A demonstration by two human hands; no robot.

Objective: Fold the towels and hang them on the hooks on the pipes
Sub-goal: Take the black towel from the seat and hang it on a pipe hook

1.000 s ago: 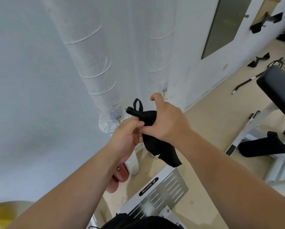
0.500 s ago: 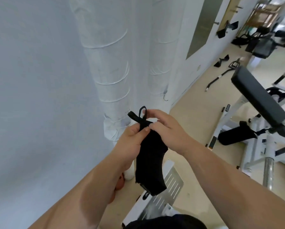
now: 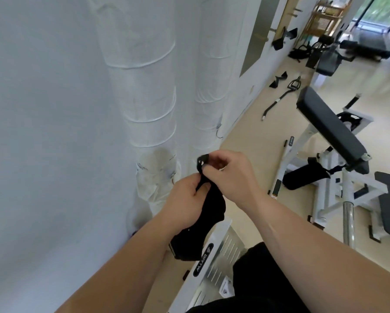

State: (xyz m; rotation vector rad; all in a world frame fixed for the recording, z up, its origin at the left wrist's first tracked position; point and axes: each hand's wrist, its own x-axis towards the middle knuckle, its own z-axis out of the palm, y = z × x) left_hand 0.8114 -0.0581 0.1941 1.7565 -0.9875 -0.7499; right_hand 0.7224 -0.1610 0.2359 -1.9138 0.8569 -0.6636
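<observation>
Black folded fabric towel (image 3: 208, 213) hangs long-axis down, its neck gripped in the left hand (image 3: 185, 199), its small black loop (image 3: 202, 160) pinched by the right hand (image 3: 230, 175). The thin metal hook (image 3: 219, 133) on the white wrapped pipe (image 3: 208, 86) lies just above, nearer the right.

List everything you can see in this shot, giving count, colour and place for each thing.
wall: one, white, left
pipes: two, white-wrapped, upright against the wall
hook: one visible, metal, on the right-hand pipe
towel: one, black, hanging in front of the pipes
bench: one, black pad on white frame, right
footplate: one, silver, below the towel
floor: beige, right
cable attachments: several, black, on the floor by the wall
left hand: grips the towel's upper part
right hand: pinches the towel's loop
</observation>
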